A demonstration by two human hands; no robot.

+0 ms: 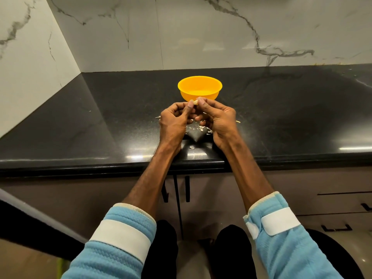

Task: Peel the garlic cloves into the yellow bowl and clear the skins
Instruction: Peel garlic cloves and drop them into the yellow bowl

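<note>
Garlic clove [194,101], pale yellow, pinched by fingers [190,105] of left hand [174,122] and right hand [218,120]

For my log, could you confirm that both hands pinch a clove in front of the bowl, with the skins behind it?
Not quite: the head view shows the skins on the counter under the left hand and right hand, nearer than the bowl.
</note>
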